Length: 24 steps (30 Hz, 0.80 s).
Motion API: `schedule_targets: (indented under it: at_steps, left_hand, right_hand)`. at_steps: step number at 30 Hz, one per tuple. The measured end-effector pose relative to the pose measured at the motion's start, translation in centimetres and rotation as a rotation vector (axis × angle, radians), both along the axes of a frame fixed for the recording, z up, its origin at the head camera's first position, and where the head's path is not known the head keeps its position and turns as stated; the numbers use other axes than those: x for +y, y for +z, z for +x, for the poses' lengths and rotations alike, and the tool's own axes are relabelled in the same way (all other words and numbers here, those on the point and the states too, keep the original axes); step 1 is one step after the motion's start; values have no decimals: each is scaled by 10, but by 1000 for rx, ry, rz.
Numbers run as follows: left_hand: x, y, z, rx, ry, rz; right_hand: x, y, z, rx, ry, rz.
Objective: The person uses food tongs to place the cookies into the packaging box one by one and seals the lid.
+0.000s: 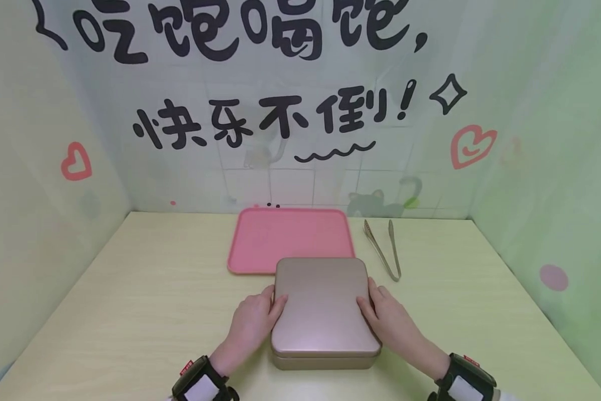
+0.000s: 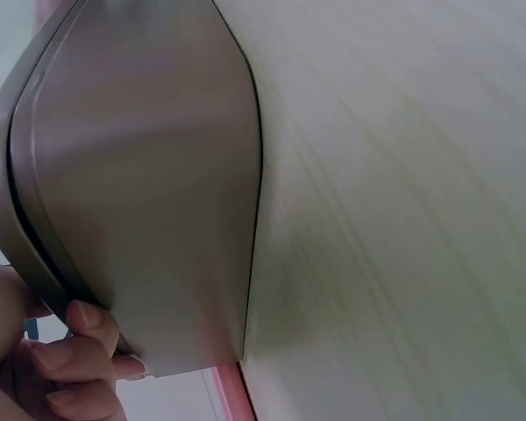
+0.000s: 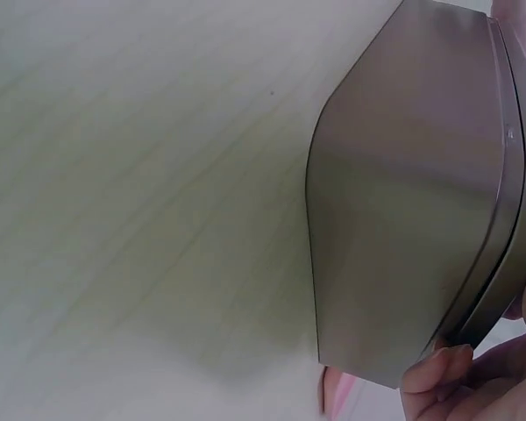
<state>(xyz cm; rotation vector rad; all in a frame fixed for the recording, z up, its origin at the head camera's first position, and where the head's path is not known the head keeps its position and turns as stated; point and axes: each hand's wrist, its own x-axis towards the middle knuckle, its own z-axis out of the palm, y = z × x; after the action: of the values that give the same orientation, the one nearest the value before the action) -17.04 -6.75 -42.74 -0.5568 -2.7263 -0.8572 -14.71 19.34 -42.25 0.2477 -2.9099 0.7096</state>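
Observation:
A metallic rose-gold tin box (image 1: 325,309) with a rounded-corner lid (image 1: 325,301) sits on the table in front of me. My left hand (image 1: 255,317) holds the lid's left edge, its thumb on top and its fingers (image 2: 79,355) curled at the side by the rim. On the right edge, my right hand (image 1: 392,317) grips the lid the same way, its fingers (image 3: 430,373) bent at the seam. A dark gap shows between lid and base near the fingers in both wrist views. What lies inside the tin is hidden.
Behind the tin lies a pink tray (image 1: 292,236), its front right part covered from view by the tin. Metal tongs (image 1: 387,256) rest to the tray's right with their arms spread. A printed curtain (image 1: 300,184) encloses the pale wooden table (image 1: 155,295) at the back and sides.

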Motion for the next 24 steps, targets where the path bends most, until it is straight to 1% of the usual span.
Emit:
schedule_targets:
  at_steps: [4, 11, 16, 24]
  left_hand:
    - [0, 0, 1, 33, 11, -9]
    - [0, -2, 0, 28, 17, -13]
    - [0, -3, -1, 27, 8, -6]
    - [0, -6, 0, 64, 16, -22]
  right_hand:
    - [-1, -1, 0, 12, 3, 5]
    - [-1, 0, 1, 9, 7, 10]
    - [-1, 0, 3, 4, 18, 3]
    - [0, -5, 5, 13, 36, 11]
